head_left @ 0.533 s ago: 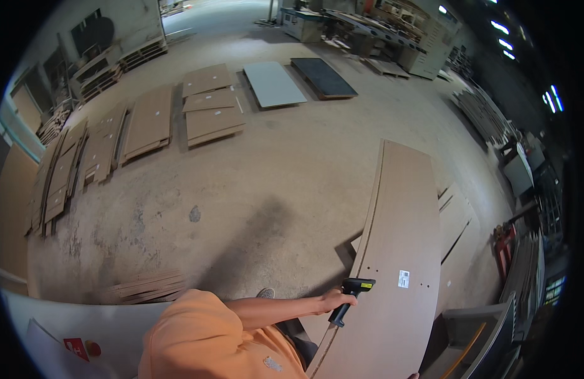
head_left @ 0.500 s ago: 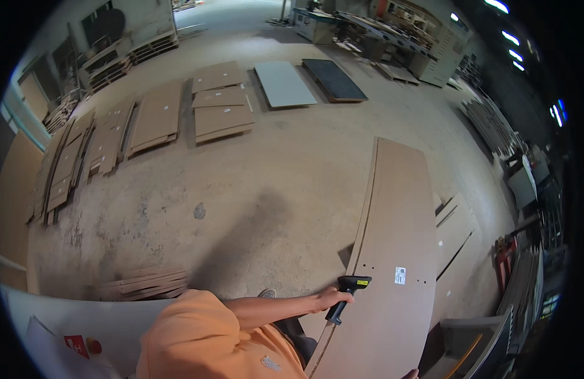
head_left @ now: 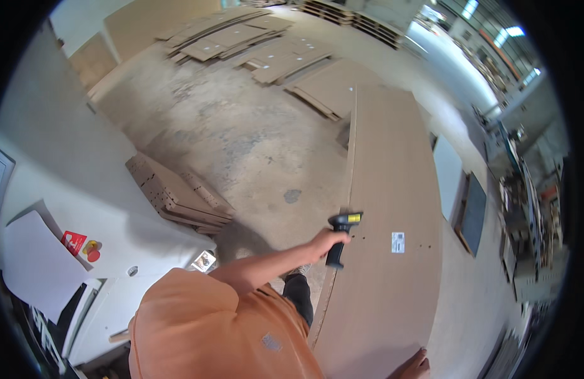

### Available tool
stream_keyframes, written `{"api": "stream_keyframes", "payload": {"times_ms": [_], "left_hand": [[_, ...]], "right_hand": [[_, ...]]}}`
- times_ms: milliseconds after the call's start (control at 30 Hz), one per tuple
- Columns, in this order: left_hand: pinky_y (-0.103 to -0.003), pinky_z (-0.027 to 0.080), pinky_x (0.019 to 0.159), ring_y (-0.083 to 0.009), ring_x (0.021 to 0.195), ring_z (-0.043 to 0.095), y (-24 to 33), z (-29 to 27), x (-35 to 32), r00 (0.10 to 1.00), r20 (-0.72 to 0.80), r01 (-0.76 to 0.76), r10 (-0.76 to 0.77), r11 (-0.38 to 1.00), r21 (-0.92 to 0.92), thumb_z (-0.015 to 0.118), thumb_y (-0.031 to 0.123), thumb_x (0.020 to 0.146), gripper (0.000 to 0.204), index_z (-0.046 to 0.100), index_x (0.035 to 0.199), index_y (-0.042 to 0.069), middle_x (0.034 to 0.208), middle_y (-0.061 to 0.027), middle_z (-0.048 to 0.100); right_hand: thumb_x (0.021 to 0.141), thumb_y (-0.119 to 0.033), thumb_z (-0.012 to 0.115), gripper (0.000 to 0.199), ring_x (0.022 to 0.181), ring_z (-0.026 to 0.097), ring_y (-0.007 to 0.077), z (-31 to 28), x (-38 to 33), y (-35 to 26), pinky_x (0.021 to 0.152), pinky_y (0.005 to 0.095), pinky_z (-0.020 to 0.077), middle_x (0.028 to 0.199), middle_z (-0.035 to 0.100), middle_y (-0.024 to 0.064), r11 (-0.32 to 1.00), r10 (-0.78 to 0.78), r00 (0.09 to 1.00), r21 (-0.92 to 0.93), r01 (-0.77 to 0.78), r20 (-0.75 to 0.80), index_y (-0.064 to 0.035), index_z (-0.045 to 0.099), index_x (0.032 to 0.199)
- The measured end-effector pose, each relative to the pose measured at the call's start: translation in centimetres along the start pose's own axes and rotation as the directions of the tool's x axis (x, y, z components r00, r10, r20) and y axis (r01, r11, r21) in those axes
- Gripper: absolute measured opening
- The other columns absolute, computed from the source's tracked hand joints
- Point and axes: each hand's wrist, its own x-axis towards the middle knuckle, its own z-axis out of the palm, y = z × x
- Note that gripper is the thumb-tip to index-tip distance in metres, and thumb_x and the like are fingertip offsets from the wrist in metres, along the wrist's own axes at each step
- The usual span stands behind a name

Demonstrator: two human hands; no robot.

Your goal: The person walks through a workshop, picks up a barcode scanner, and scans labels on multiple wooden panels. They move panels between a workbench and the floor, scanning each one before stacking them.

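Black with a yellow top, the handheld scanner point(head_left: 340, 239) sits over the near edge of a long brown board point(head_left: 393, 189), its head turned toward a small white label point(head_left: 398, 242) on the board's face. One hand point(head_left: 326, 241), at the end of an outstretched arm, is closed around the scanner's handle. Another hand point(head_left: 413, 366) rests on the board's lower end; whether it grips cannot be told. Stacked panels point(head_left: 178, 196) lie on the concrete floor point(head_left: 254, 132) nearby.

A small white rectangular label point(head_left: 398, 242) with dark print is sitting on the long brown board point(head_left: 393, 189). A red-and-white sticker point(head_left: 73, 241) is showing on the pale machine panel point(head_left: 64, 189) at left, just beside a yellow-ringed red button point(head_left: 91, 251).
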Motion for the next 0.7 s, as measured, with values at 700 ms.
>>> {"api": "stream_keyframes", "payload": {"times_ms": [700], "left_hand": [[-0.029, 0.047, 0.077, -0.0091, 0.088, 0.053, 54.8, -29.7, -2.1, 0.086, -0.418, -0.678, 0.904, 0.361, 0.640, 0.071, 0.008, 0.077, 0.043, 0.056, 0.117, 0.001, 0.096, -0.0011, 0.056]], "right_hand": [[0.097, -0.043, 0.057, 0.050, 0.072, 0.054, 0.0281, 7.4, 34.7, -86.3, 0.071, 0.0392, 0.0461, 0.082, 0.066, 0.0176, 0.161, -0.693, 0.570, 0.676, 0.719, -0.442, 0.0063, 0.064, 0.100]]}}
